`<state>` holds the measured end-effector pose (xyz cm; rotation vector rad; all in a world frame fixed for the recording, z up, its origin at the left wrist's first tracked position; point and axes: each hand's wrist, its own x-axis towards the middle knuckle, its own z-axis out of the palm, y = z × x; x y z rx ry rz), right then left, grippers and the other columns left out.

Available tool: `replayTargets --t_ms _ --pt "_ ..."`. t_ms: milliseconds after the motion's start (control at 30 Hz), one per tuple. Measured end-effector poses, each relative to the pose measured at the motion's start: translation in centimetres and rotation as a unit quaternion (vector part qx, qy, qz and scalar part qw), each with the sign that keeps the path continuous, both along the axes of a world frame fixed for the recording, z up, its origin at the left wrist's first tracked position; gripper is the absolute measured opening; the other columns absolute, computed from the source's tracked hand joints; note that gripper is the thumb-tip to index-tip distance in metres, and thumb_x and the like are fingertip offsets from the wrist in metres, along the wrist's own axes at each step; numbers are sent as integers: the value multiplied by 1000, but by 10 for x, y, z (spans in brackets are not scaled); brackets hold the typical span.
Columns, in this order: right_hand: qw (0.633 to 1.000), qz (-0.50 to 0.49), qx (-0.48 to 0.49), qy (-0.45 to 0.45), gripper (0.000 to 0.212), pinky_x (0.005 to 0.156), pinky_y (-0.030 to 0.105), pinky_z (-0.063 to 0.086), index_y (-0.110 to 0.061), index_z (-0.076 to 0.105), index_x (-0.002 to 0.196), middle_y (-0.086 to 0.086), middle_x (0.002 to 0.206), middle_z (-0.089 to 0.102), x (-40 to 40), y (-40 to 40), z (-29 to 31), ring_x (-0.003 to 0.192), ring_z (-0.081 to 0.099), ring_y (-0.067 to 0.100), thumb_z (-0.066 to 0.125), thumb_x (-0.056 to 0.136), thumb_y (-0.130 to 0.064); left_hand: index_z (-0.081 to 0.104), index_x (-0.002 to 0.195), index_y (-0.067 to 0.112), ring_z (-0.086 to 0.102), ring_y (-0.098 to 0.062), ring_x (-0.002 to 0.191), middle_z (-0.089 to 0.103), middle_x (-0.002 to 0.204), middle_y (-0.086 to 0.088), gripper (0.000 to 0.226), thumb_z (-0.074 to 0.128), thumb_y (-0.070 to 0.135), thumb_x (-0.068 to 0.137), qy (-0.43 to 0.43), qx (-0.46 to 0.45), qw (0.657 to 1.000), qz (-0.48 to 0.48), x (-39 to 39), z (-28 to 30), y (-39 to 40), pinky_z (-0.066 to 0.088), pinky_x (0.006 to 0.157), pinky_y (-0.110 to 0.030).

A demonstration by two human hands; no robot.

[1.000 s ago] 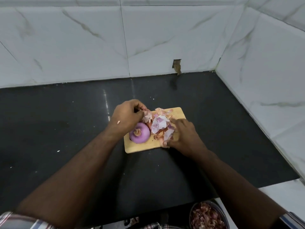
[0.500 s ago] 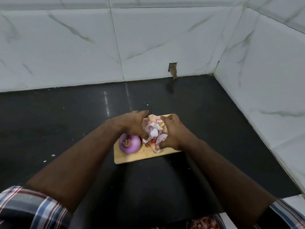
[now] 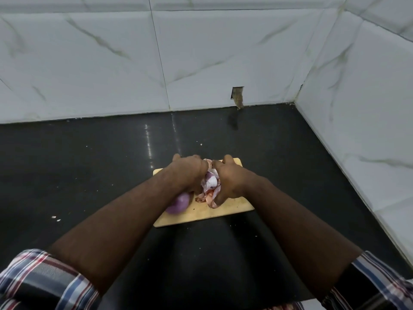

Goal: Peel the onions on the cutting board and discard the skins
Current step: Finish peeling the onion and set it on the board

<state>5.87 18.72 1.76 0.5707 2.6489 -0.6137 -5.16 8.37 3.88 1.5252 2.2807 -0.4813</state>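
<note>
Over the last second the two hands have been closing in from either side of the heap of onion skins (image 3: 211, 186), and now they are cupping it together over the middle of the cutting board (image 3: 232, 208). The left hand (image 3: 190, 173) is pressing against the heap's left flank with curled fingers, and the right hand (image 3: 228, 179) is curling round its right flank, thumb tip near the far edge of the board; a second ago they were still spread apart and raking loose scraps inward. The pile, which was lying flat and scattered across the board's right half, is now being bunched into a tall, tight clump between the palms, with a few pink strips trailing out beneath it onto the wood. The peeled onion (image 3: 177, 204) is resting on the board's left edge, partly hidden under the left wrist, bare and purple. Judging from this, the peeling looks finished and the discard step is under way: the skins are gathered and seem ready to be lifted clear. The board is lying on the dark table (image 3: 89, 164), well apart from the tiled wall (image 3: 111, 63), with small flecks left of it.
</note>
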Motion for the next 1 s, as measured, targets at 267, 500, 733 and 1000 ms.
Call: replayTargets --t_ms 267,500,733,1000 --pt "998 -2 -34 56 90 80 24 42 -21 49 131 1 117 38 3 -2 -4 100 50 17 95 55 -33 58 125 27 58 -20 122 63 124 5 41 73 38 88 -10 -22 999 24 7 -1 10 31 106 -51" --pt "998 -20 -33 56 111 89 31 48 -21 33 142 2 131 37 11 2 -2 111 45 15 96 52 -36 49 138 23 56 -24 121 52 128 -2 71 80 46 78 -32 57 998 22 5 -6 -3 35 102 -53" --pt "1000 -21 -10 19 132 101 37 48 -28 13 155 7 147 25 16 3 1 131 43 29 94 53 -48 35 148 26 47 -25 128 40 138 -4 99 85 54 68 -30 34 998 41 -13 8 -8 35 104 -54" --pt "998 -43 14 -45 136 107 43 45 -27 3 157 9 158 8 13 2 -2 140 35 35 93 57 -48 13 161 21 44 -30 137 35 151 -8 124 86 55 67 -23 -26 999 37 -18 -4 -1 30 112 -58"
